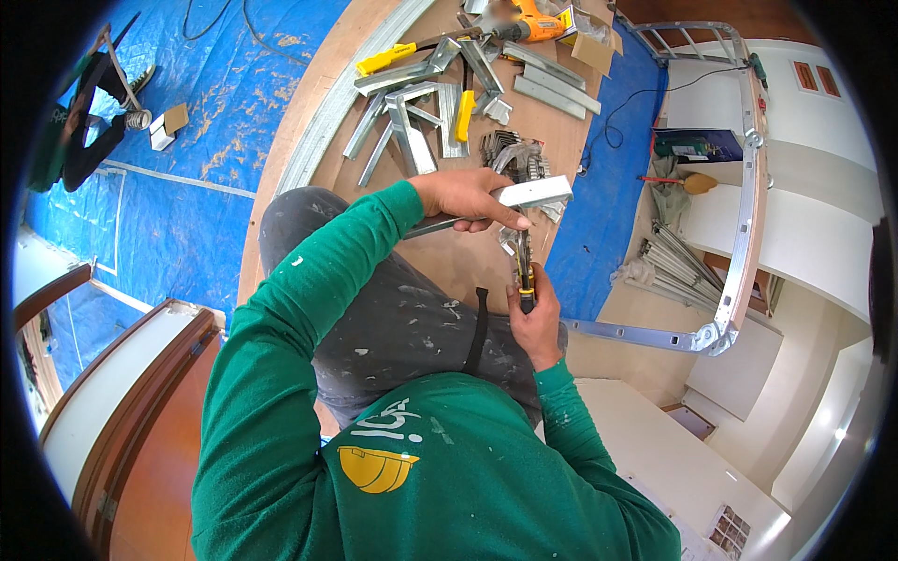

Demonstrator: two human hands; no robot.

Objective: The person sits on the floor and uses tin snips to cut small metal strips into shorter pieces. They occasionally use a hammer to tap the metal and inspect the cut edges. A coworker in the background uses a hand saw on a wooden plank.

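My left hand is closed around a short galvanized metal channel, held over the board beyond my knees. In my right hand are the black-and-yellow grips of a pliers-like hand tool. The tool's metal head points up to the channel, beside my left fingertips. Whether its jaws touch the channel I cannot tell. Just beyond my left hand lie cut and bent metal channel pieces, a yellow-handled tool and a heap of small metal parts.
An orange power tool and an open cardboard box sit at the board's far end. Long metal profiles run along its left edge. A folding ladder stands at right. Blue sheeting covers the floor; another person is far left.
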